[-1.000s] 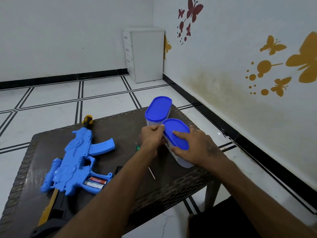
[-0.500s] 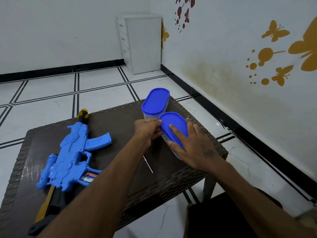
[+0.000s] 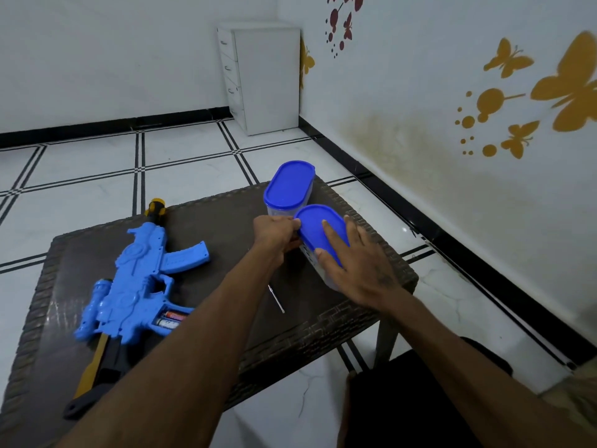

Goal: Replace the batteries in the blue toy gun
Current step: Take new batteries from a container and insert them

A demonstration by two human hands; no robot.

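Note:
The blue toy gun (image 3: pixel 135 279) lies on its side on the left half of the dark table (image 3: pixel 226 221). Its battery bay is open, with two batteries (image 3: pixel 171 319) showing inside. Two clear containers with blue lids stand at the table's far right. My left hand (image 3: pixel 274 232) pinches the left edge of the near container's blue lid (image 3: pixel 315 229). My right hand (image 3: pixel 358 263) rests flat across that lid and the container's side, fingers spread. The far container (image 3: pixel 289 187) stands untouched behind it.
A thin metal screwdriver shaft (image 3: pixel 276 299) lies on the table between my forearms. A white drawer cabinet (image 3: pixel 263 76) stands in the room's far corner. The wall with butterfly stickers (image 3: pixel 504 101) runs close along the table's right side.
My right hand has flattened, its fingers spreading over the near lid. My left hand stays pinched at the lid's edge. The view has shifted slightly.

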